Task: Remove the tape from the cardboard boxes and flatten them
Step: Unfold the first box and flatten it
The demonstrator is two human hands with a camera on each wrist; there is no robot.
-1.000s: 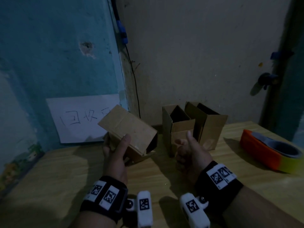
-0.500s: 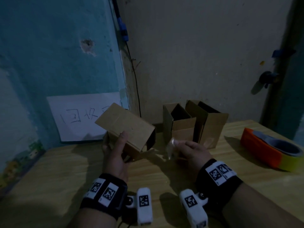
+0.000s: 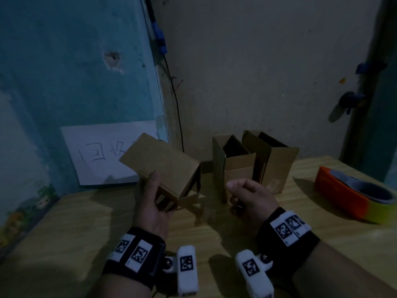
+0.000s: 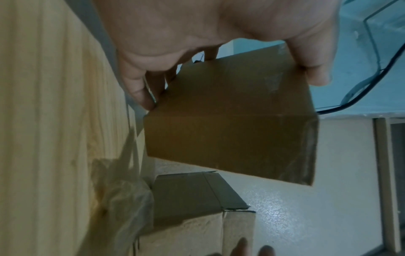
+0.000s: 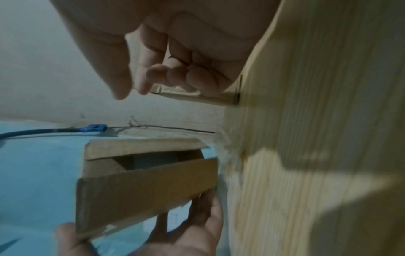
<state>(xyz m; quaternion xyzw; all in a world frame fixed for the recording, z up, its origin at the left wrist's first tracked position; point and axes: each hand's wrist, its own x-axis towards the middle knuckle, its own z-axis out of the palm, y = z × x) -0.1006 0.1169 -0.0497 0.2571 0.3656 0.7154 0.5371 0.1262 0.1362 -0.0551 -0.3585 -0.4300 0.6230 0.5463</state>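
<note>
My left hand (image 3: 151,196) grips a small brown cardboard box (image 3: 163,164), tilted above the wooden table, with the thumb on top and the fingers underneath. The left wrist view shows that box (image 4: 230,121) held between thumb and fingers. Its end flaps (image 5: 142,181) hang partly open in the right wrist view. To the right of the box, my right hand (image 3: 245,192) sits low over the table, fingers curled. Under its fingertips (image 5: 168,74) is a clear strip of tape (image 5: 192,97), one end touching the table.
Two more open-topped boxes (image 3: 234,166) (image 3: 277,162) stand at the back by the wall. An orange and yellow tape roll (image 3: 352,198) lies at the right. A white paper sign (image 3: 101,153) hangs on the blue wall. Something clear and crumpled (image 4: 124,204) lies on the table (image 3: 64,233).
My right hand turned from thumb-up to fingers curled and dropped toward the table with the clear tape strip. The left hand keeps hold of the box, which sank slightly.
</note>
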